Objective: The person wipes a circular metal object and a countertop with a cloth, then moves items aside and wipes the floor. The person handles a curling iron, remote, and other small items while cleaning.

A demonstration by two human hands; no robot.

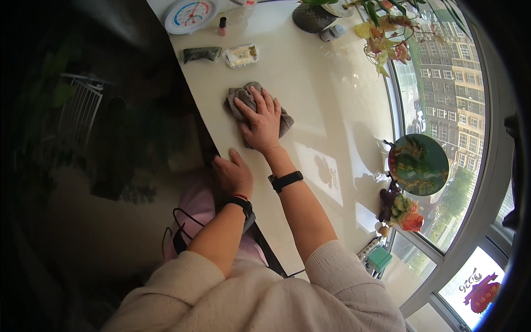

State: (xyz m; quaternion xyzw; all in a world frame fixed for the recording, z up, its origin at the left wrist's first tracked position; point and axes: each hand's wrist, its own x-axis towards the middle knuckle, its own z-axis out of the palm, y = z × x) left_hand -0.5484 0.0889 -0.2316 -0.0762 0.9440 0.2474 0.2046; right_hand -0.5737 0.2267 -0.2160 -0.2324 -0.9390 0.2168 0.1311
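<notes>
A crumpled grey-brown cloth (286, 123) lies on the pale tabletop (310, 72). Over it, my right hand (263, 124) presses down, its fingers parted and bent onto the folds. A black band circles that wrist. My left hand (235, 174) rests at the table's left edge, nearer to me than the cloth and apart from it. Its thumb and a finger stand apart, and nothing shows in it; the other fingers are partly hidden. Beyond the cloth lie a white packet with a printed label (241, 56) and a dark green packet (202, 53).
At the far end are a round dial gauge (191, 15), a small red bottle with a black cap (222, 26), a dark plant pot (312, 18) and a small jar (332, 33). By the window on the right stand a round green plate (418, 165), flower ornament (406, 213) and green box (379, 258).
</notes>
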